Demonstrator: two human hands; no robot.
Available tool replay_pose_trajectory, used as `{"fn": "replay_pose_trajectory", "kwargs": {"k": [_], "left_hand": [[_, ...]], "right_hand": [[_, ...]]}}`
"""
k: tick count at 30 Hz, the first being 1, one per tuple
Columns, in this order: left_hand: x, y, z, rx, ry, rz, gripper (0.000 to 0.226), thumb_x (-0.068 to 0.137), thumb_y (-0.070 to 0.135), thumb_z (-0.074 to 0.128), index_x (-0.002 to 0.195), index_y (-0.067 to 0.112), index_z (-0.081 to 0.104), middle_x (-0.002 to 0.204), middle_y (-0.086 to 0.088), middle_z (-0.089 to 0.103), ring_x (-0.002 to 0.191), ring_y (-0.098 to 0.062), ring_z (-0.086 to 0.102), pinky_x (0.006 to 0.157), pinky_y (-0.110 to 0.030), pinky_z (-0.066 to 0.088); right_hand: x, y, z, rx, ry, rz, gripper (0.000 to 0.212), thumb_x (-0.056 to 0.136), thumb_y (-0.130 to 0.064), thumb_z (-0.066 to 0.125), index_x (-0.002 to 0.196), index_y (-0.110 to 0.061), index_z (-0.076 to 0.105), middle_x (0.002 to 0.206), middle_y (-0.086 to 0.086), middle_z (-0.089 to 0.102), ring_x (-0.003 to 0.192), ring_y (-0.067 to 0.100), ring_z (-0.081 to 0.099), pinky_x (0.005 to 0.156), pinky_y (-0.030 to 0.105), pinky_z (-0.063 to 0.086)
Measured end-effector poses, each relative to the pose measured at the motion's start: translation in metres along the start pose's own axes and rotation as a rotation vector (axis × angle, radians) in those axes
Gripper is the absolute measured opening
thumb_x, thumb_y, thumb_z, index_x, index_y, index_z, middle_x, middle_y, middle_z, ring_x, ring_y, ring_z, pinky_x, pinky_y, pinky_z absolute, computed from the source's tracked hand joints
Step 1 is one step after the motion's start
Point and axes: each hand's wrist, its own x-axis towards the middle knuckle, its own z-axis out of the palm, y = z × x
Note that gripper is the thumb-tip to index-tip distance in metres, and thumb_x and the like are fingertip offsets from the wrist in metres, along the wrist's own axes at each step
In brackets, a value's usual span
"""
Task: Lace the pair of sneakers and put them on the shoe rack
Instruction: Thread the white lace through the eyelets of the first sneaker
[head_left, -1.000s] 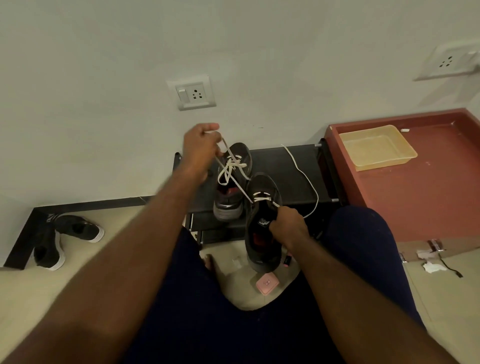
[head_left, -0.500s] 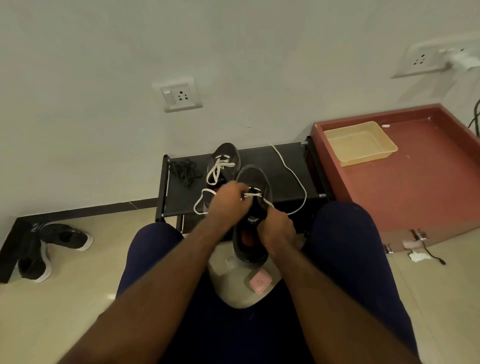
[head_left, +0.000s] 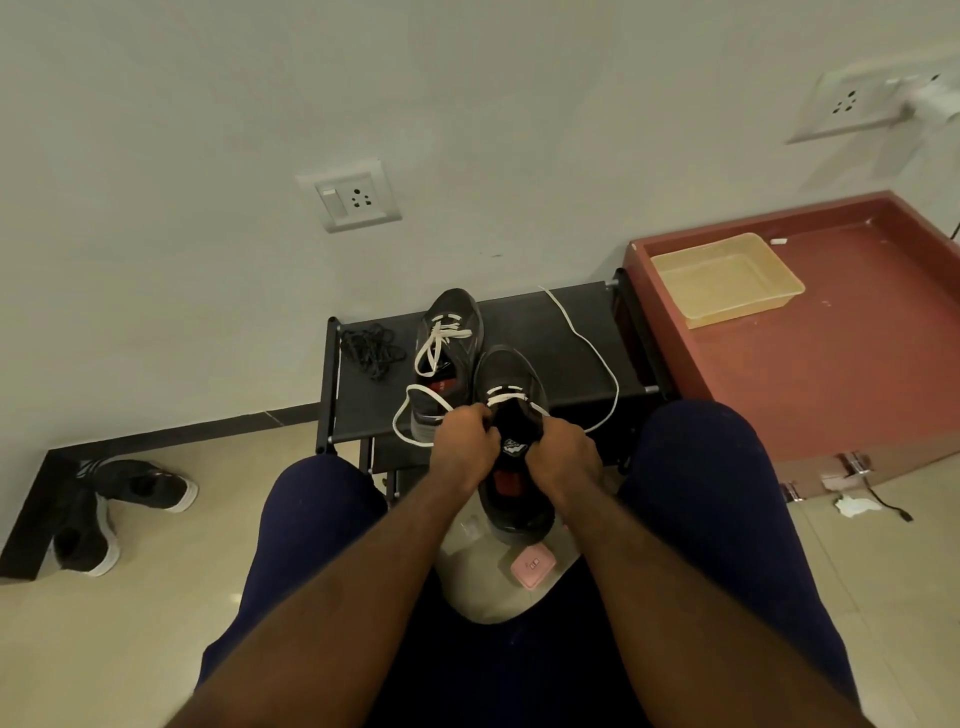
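Observation:
A dark grey sneaker (head_left: 511, 384) is held over the front edge of the black shoe rack (head_left: 571, 353), toe towards the wall. My left hand (head_left: 464, 447) grips its left side near the white lace (head_left: 506, 397). My right hand (head_left: 563, 452) grips the right side by the tongue. One end of that lace (head_left: 597, 353) trails over the rack top. The second sneaker (head_left: 449, 343) stands on the rack behind, its white lace partly threaded and looping down at the front.
A bundle of black laces (head_left: 371, 349) lies on the rack's left end. A red cabinet (head_left: 831, 374) with a yellow tray (head_left: 724, 278) stands to the right. Another pair of black shoes (head_left: 104, 512) lies on the floor at left. A pink object (head_left: 533, 565) lies between my knees.
My left hand has come down from pulling the lace up high and now grips the sneaker beside my right hand. The lace has gone slack over the rack.

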Motion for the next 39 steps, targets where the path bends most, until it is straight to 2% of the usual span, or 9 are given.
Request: {"fn": "replay_pose_trajectory", "kwargs": {"k": [5, 8, 11, 17, 24, 29, 33, 36, 39], "left_hand": [[0.009, 0.003, 0.003, 0.148, 0.028, 0.107, 0.029, 0.098, 0.033, 0.052, 0.104, 0.010, 0.069, 0.099, -0.013, 0.070, 0.095, -0.033, 0.064, 0.076, -0.039, 0.049], [0.021, 0.011, 0.000, 0.277, 0.046, 0.206, 0.025, 0.098, 0.025, 0.051, 0.114, 0.013, 0.066, 0.110, -0.011, 0.059, 0.096, -0.035, 0.062, 0.078, -0.044, 0.051], [0.034, 0.019, 0.000, 0.372, -0.056, 0.266, 0.027, 0.096, 0.017, 0.052, 0.120, 0.015, 0.063, 0.116, -0.009, 0.054, 0.098, -0.035, 0.062, 0.081, -0.047, 0.053], [0.047, 0.023, 0.001, 0.529, -0.095, 0.304, 0.019, 0.095, 0.015, 0.051, 0.108, 0.012, 0.065, 0.108, -0.011, 0.063, 0.099, -0.036, 0.064, 0.077, -0.043, 0.051], [0.055, 0.024, -0.004, 0.287, 0.022, 0.162, 0.023, 0.097, 0.023, 0.046, 0.105, 0.008, 0.062, 0.100, -0.015, 0.068, 0.091, -0.038, 0.064, 0.077, -0.045, 0.053], [0.057, 0.028, -0.003, 0.452, -0.166, 0.232, 0.019, 0.093, 0.018, 0.052, 0.107, 0.012, 0.063, 0.110, -0.011, 0.063, 0.100, -0.033, 0.063, 0.081, -0.041, 0.052], [0.056, 0.026, 0.002, 0.497, -0.123, 0.237, 0.016, 0.095, 0.015, 0.050, 0.102, 0.008, 0.063, 0.104, -0.016, 0.065, 0.096, -0.037, 0.064, 0.079, -0.043, 0.052], [0.056, 0.022, 0.003, 0.354, -0.026, 0.170, 0.015, 0.096, 0.015, 0.050, 0.099, 0.005, 0.061, 0.098, -0.018, 0.066, 0.091, -0.038, 0.064, 0.077, -0.044, 0.054], [0.056, 0.017, 0.001, 0.060, 0.092, -0.016, 0.017, 0.098, 0.017, 0.047, 0.096, 0.006, 0.060, 0.093, -0.015, 0.068, 0.088, -0.033, 0.066, 0.076, -0.040, 0.053]], "right_hand": [[0.003, 0.003, 0.003, -0.091, -0.061, -0.049, 0.023, 0.094, -0.020, 0.057, 0.116, -0.015, 0.064, 0.117, 0.009, 0.067, 0.112, 0.031, 0.063, 0.086, 0.036, 0.050], [0.004, 0.005, 0.003, -0.106, -0.076, -0.075, 0.023, 0.092, -0.019, 0.060, 0.114, -0.013, 0.064, 0.116, 0.010, 0.068, 0.111, 0.033, 0.063, 0.086, 0.038, 0.051], [0.005, 0.005, 0.002, -0.098, -0.084, -0.081, 0.023, 0.092, -0.020, 0.061, 0.113, -0.014, 0.064, 0.113, 0.010, 0.068, 0.109, 0.032, 0.064, 0.084, 0.038, 0.051], [0.008, 0.004, 0.000, -0.072, -0.115, -0.084, 0.027, 0.088, -0.024, 0.066, 0.114, -0.016, 0.065, 0.112, 0.009, 0.069, 0.107, 0.032, 0.065, 0.082, 0.037, 0.051], [0.010, 0.003, -0.003, -0.067, -0.075, -0.060, 0.027, 0.091, -0.017, 0.059, 0.116, -0.010, 0.064, 0.120, 0.013, 0.066, 0.113, 0.035, 0.062, 0.088, 0.039, 0.051], [0.008, 0.001, -0.003, -0.059, -0.080, -0.053, 0.025, 0.091, -0.018, 0.060, 0.114, -0.011, 0.065, 0.115, 0.011, 0.067, 0.109, 0.033, 0.064, 0.085, 0.038, 0.052], [0.007, 0.002, -0.004, -0.030, -0.103, -0.047, 0.026, 0.090, -0.017, 0.062, 0.114, -0.011, 0.064, 0.115, 0.010, 0.067, 0.108, 0.033, 0.064, 0.083, 0.035, 0.050], [0.007, 0.004, -0.004, -0.008, -0.102, -0.037, 0.026, 0.089, -0.017, 0.061, 0.114, -0.012, 0.064, 0.116, 0.011, 0.068, 0.110, 0.034, 0.063, 0.084, 0.035, 0.050], [0.008, 0.003, -0.005, 0.017, -0.103, -0.020, 0.027, 0.090, -0.019, 0.063, 0.116, -0.013, 0.064, 0.117, 0.010, 0.067, 0.111, 0.033, 0.063, 0.085, 0.035, 0.050]]}}
